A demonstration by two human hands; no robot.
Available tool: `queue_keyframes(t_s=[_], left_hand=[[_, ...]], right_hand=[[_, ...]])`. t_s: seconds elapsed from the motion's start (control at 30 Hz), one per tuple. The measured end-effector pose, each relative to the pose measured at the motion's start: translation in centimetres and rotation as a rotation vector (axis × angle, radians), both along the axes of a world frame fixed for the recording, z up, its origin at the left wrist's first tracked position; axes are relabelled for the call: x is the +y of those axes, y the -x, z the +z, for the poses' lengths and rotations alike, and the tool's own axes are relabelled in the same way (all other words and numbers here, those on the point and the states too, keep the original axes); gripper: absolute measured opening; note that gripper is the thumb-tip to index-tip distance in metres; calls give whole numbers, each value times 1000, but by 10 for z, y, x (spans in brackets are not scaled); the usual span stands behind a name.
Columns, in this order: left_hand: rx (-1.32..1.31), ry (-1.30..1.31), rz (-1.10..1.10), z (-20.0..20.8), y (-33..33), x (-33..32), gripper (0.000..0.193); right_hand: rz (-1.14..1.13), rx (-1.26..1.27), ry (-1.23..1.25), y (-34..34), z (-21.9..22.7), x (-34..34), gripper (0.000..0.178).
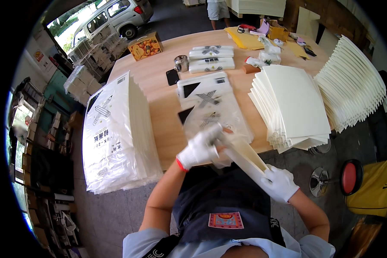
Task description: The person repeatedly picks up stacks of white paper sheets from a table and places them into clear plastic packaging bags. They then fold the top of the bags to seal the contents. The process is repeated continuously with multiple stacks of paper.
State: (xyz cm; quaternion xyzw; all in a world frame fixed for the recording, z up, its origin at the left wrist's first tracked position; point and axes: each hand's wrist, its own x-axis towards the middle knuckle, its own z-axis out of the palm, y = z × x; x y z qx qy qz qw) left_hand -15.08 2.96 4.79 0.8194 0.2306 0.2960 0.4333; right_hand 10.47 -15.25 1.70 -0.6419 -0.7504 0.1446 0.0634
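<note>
1 white-gloved right hand [279,184] clamped on lower end of tilted, cream-white flat paper bundle [244,159] at pale wooden table [161,118]'s near edge; red-cuffed, white-gloved left hand [202,147] at upper end, blurred, I can't tell if gripping; clear printed plastic bags [225,99] just beyond, fanned cream-white sheet stack [299,99] rightward

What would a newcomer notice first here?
Likely the white-gloved left hand and white-gloved right hand, both at a cream paper bundle by the near edge of the pale wooden table. Flanking them are printed clear-plastic packs on the left, fanned off-white sheets on the right. Beyond, upper left, stands a silver van.
</note>
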Motion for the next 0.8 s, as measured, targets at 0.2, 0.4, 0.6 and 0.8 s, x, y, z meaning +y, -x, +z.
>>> queue_keyframes(t_s=[0.2,0.4,0.6,0.8], left_hand=[[-91,-532,-117,-53,-9,-73,24],[18,-495,15,-62,-31,-67,39],[54,-324,-9,-17,-73,-78,35],[120,-62,430,-90,-20,-62,19]], right_hand=[[-323,1435,595,-7,-41,52,26],[-131,770,151,25,-86,94,30],[-238,1239,91,73,-77,76,35],[-19,279,-549,73,-51,27,38]])
